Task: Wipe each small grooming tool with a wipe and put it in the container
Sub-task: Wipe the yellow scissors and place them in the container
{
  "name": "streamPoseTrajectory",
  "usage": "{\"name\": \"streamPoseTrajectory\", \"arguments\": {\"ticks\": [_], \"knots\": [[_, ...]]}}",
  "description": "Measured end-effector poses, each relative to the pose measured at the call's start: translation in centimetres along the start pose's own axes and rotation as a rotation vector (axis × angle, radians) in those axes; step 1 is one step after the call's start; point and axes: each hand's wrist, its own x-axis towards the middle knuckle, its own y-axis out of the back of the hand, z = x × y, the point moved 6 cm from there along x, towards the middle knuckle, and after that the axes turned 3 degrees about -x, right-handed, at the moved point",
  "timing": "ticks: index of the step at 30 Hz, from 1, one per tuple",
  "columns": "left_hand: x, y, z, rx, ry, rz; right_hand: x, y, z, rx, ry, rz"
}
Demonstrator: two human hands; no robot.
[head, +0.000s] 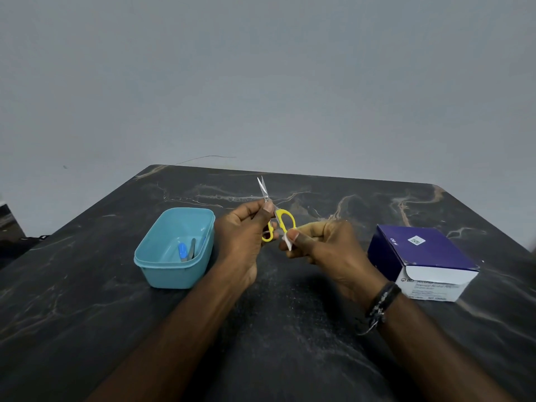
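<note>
Gripping the small scissors (275,216) near the pivot, the left hand (246,227) held them up over the middle of the bench (290,343), thumb and fingers curled round the metal. Blades were thin, silver, slightly parted, tips pointing away and up; finger loops were yellow, facing the person. Right hand (324,245) pinched a small white wipe (288,242) between thumb and forefinger, touching the lower yellow loop. Dark beaded bracelet (380,303) sat on the right wrist.

Teal container (162,256) stood just left of the left hand, open, holding a blue-handled tool (182,252) and a grey one (192,248) leaning together. Purple-and-white swab box (420,256) sat to the right, well apart from the container.

Bench was dark stone-look with pale and tan veining. Plain grey wall (261,82) behind.
</note>
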Motion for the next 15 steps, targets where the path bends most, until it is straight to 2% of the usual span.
{"name": "streamPoseTrajectory", "arguments": {"ticks": [7,11,15], "knots": [[0.0,0.2,0.4,0.122,-0.076,0.002,-0.1,0.1,0.0,-0.038,-0.005,-0.033],[0.1,0.2,0.5,0.168,-0.085,0.01,0.2,0.5,0.0,-0.042,0.026,0.023],[-0.4,-0.5,0.1,0.212,-0.076,-0.054,0.4,1.1,0.0,-0.02,0.038,0.081]]}}
